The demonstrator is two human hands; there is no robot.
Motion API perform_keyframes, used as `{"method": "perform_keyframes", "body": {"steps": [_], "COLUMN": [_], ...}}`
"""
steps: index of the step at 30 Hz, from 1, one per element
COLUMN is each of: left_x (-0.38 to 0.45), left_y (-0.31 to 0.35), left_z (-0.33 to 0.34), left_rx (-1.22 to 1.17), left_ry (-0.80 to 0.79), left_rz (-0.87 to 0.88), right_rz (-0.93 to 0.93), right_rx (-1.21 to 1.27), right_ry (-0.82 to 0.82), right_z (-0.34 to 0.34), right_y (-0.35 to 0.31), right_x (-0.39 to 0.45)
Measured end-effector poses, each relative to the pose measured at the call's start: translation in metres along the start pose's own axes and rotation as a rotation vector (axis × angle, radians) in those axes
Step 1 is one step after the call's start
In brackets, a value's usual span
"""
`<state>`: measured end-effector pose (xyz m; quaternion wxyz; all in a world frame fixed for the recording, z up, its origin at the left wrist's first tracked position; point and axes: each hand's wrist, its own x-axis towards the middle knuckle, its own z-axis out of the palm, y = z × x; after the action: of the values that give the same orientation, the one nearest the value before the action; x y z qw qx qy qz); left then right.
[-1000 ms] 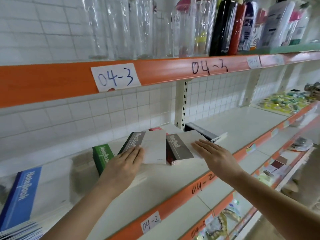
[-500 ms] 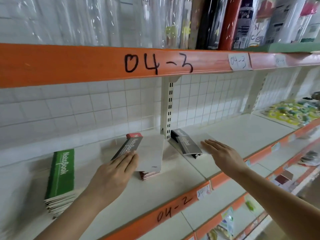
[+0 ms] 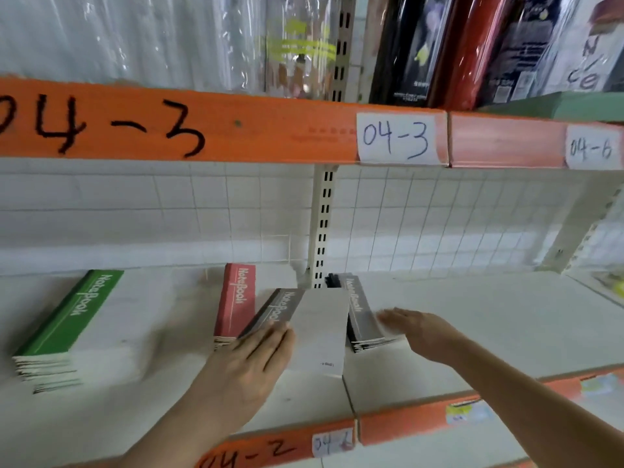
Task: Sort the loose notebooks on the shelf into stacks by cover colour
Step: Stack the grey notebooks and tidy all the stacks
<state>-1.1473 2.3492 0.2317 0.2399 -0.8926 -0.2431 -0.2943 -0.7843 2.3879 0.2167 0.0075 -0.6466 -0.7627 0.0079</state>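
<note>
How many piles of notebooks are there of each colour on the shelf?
Green piles: 1, the green stack at the left.
Red piles: 1, the red stack under a loose grey notebook.
Grey piles: 1, the grey stack at the right.
Total: 3 piles, plus the 1 loose grey notebook under the left hand.

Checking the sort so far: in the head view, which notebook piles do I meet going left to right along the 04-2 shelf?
green stack → red stack → loose grey notebook lying on the red stack, under the left hand → grey stack, with the right hand at its right side.
</note>
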Motion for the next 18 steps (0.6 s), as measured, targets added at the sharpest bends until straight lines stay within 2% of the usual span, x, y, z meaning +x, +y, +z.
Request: {"method": "perform_keyframes", "body": {"steps": [8,13,15,18], "left_x": [0.043,0.076,0.094,0.122], "left_y": [0.037,0.058,0.067,0.078], "left_z": [0.022,0.057,0.073,0.101], "left_rx": [0.037,0.119,0.137,0.221], "left_ry": [-0.080,-0.056,-0.142,-0.404], "left_rz": [-0.027,-0.031,-0.047,-0.025], "right_rz": [-0.090,-0.075,-0.023,0.069], "right_rx": [-0.065,-0.192,-0.178,-0.151], "right_ry": [-0.209,-0.289,-0.255,-0.154], "right_z": [-0.008,-0.017,-0.020,-0.028], "right_y": [0.020,0.033,0.044,0.053], "right_x": [0.026,0.019,0.013,0.002]}}
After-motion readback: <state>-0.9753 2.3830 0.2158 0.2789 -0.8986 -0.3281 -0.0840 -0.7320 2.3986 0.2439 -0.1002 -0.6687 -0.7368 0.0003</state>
